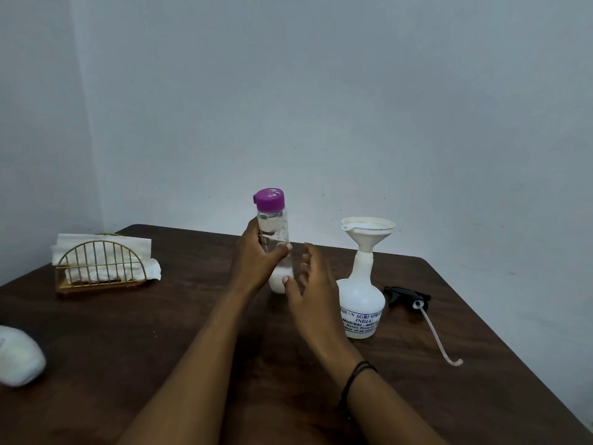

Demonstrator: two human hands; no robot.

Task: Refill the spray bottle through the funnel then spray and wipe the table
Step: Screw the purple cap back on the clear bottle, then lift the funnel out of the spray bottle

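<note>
Left hand: gripped an upright clear bottle, purple cap shut, at table centre. Right hand: open, beside it, seemingly not touching. Spray bottle, right: funnel seated in neck. Trigger head lay farther right. Napkin holder, far left.

A dark brown wooden bench stands in the corner of the room. At its far left sits a gold wire holder stuffed with white tissues. A blurred white object lies at the near left edge. Right of centre stands a white spray bottle, a funnel in its neck. Just to the right lies the black spray head, its tube trailing toward the near edge.
</note>
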